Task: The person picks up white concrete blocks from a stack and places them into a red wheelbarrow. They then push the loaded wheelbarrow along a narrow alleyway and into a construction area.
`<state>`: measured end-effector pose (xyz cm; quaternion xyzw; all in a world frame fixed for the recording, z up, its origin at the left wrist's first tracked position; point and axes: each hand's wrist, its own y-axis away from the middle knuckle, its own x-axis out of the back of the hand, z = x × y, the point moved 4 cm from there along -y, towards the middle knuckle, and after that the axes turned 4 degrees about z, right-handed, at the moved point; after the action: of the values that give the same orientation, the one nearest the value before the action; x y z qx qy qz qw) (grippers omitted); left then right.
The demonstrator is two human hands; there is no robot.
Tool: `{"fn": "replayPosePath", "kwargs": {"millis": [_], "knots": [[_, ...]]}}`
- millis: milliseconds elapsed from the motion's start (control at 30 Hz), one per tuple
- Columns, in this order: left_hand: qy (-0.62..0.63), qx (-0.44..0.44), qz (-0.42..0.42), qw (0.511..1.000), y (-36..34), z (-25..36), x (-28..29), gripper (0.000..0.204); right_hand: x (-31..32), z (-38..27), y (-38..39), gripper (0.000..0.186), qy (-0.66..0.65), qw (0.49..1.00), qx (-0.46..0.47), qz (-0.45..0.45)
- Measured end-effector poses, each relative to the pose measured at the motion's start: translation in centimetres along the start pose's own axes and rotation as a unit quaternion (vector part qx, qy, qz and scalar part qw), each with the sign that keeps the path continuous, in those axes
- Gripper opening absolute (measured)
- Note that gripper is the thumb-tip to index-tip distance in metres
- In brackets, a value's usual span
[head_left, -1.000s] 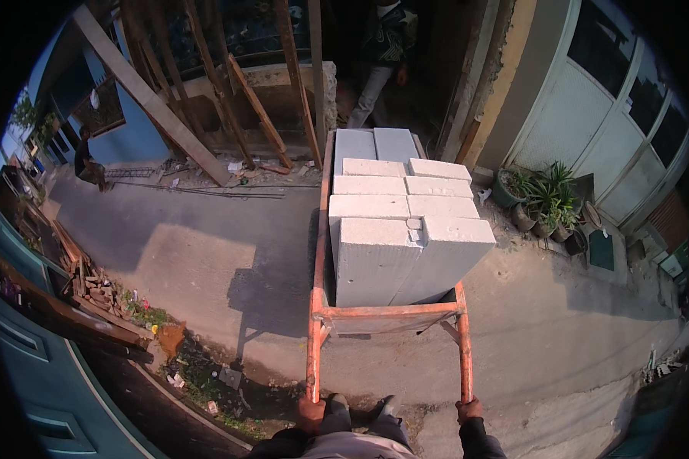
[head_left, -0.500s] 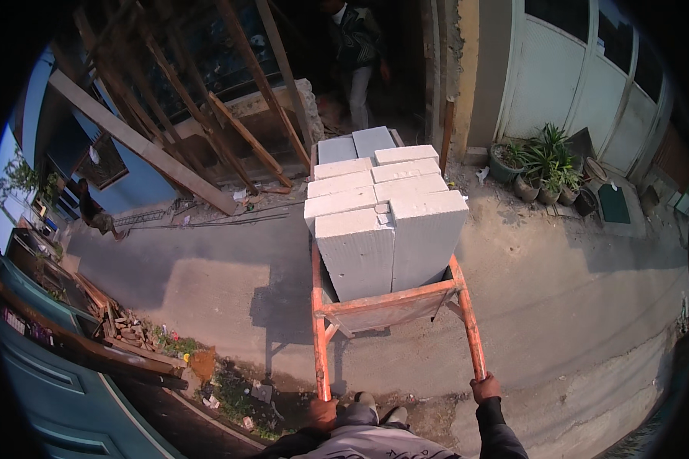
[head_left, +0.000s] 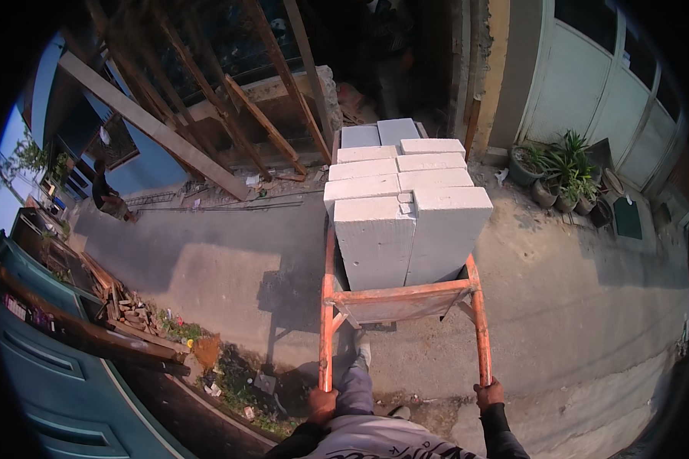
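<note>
Ahead of me is a cart with an orange metal frame [head_left: 406, 294], loaded with several white lightweight concrete blocks [head_left: 375, 237]. They stand on edge in rows, and two at the far end sit lower and look greyer. My left hand [head_left: 323, 403] is closed round the end of the cart's left handle [head_left: 326, 344]. Round the end of the right handle [head_left: 482, 336] my right hand [head_left: 489, 393] is closed too. Small broken bits lie on top of the near blocks. The cart's wheels are hidden beneath the load.
A dark doorway [head_left: 429, 69] opens beyond the cart, with a person [head_left: 390, 61] in it. Wooden props [head_left: 268, 126] lean left of it. Potted plants [head_left: 563, 172] stand at right by white doors [head_left: 574, 84]. Another person [head_left: 109, 195] is far left; rubble [head_left: 130, 310] lies nearer.
My left foot has stepped forward between the handles. The cart has come nearer the doorway, and the person there has moved deeper into shadow. Both hands keep their hold.
</note>
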<state>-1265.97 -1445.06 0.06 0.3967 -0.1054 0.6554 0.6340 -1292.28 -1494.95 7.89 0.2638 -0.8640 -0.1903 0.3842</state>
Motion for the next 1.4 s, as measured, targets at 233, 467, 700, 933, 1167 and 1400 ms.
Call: {"fn": "replayPosePath", "kwargs": {"millis": [233, 467, 700, 933, 1167, 1400], "knots": [[-0.022, -0.066, 0.035, 0.997, -0.9, 5.1, 2.1, 0.023, -2.9, -0.1, 0.6, 0.032, -0.012, 0.998, -0.059, 0.006], [-0.002, -0.017, -0.010, 1.000, -6.0, 1.8, 1.9, 0.017, -7.6, 0.4, -0.4, 0.025, -0.060, 0.998, -0.033, -0.010], [-0.023, -0.073, -0.035, 0.996, -10.2, 1.3, -2.0, 0.015, -10.6, 5.9, -6.5, 0.030, -0.027, 0.990, 0.103, 0.089], [-0.018, -0.029, -0.041, 0.999, -10.0, -1.5, -1.2, 0.032, -10.0, 3.7, -2.7, 0.027, -0.041, 0.995, 0.036, 0.083], [-0.028, -0.069, -0.007, 0.997, -9.6, -2.2, -1.0, 0.018, -10.1, 3.3, -3.2, 0.031, 0.005, 0.996, 0.044, 0.080], [-0.039, -0.077, 0.002, 0.996, -4.2, 5.7, 1.6, 0.030, -8.3, 4.0, -3.6, 0.035, -0.006, 0.997, 0.042, 0.065]]}}
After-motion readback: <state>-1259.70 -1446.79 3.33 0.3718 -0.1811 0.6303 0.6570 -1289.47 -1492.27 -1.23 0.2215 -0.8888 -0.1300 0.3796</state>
